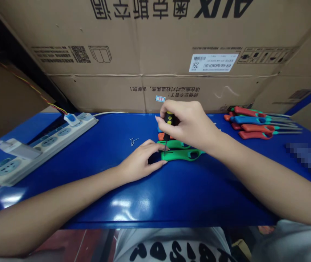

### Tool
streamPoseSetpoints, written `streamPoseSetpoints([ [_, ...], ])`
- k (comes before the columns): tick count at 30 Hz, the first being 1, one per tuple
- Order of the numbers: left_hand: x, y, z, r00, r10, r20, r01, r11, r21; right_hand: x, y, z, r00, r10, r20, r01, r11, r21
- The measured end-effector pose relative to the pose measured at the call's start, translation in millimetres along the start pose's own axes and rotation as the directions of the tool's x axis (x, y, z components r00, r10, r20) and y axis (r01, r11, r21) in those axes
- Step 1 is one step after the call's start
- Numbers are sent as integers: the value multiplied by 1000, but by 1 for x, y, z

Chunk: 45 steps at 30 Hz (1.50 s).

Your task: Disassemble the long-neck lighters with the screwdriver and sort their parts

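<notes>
My right hand is closed round the black and yellow handle of a screwdriver, held nearly upright. The screwdriver's shaft points down onto the butt end of a green utility lighter lying on the blue table. My left hand grips that same end, thumb on the near side and fingertips on the far side. Just behind lies a second green lighter, then an orange lighter, partly hidden by my right hand. To the left of them is a small pile of screws.
Several red, orange and blue lighters are piled at the right rear. A white power strip with plugs and cables runs along the left of the blue table. A large cardboard box stands along the back edge.
</notes>
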<state>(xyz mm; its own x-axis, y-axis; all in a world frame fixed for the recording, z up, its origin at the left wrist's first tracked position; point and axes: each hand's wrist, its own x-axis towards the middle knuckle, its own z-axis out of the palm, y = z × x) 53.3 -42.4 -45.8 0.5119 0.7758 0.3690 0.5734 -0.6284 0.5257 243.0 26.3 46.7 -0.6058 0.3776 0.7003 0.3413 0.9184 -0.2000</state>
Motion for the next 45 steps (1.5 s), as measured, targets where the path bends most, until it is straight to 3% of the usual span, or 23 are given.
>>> streamPoseSetpoints([
  [4, 1, 3, -1, 1000, -12, 4, 12, 1000, -10, -1, -10, -1, 996, 17, 89, -11, 998, -68],
  [8, 1, 6, -4, 1000, -1, 3, 1, 999, -45, -2, -32, -6, 982, 143, 126, -89, 928, -361],
  [10, 0, 7, -5, 1000, 11, 10, -11, 998, -62, -3, -45, -8, 972, 200, 122, -130, 893, -431],
  [16, -1, 8, -8, 999, 24, 24, -22, 998, -58, -2, -64, -13, 924, 127, 360, 16, 929, -369],
  [22, -1, 8, -8, 998, 27, 58, -22, 997, -78, 0, -55, -19, 930, 128, 346, 25, 914, -405],
  [28, -3, 9, -8, 999, 16, 46, -12, 997, -81, 2, -55, -26, 897, -6, 442, 147, 947, -285],
  [34, -5, 18, -9, 995, -102, 6, 102, 994, 30, 2, -49, -33, 908, 111, 405, 45, 933, -357],
  [39, -5, 21, -9, 992, -128, -11, 127, 990, -54, 3, -47, -34, 898, 148, 415, 22, 926, -378],
  [43, -5, 20, -8, 988, -156, -7, 155, 983, -96, 3, -48, -37, 892, 115, 438, 57, 931, -361],
  [45, -5, 20, -8, 987, -162, -3, 161, 983, -88, 3, -49, -40, 867, 73, 493, 99, 945, -313],
])
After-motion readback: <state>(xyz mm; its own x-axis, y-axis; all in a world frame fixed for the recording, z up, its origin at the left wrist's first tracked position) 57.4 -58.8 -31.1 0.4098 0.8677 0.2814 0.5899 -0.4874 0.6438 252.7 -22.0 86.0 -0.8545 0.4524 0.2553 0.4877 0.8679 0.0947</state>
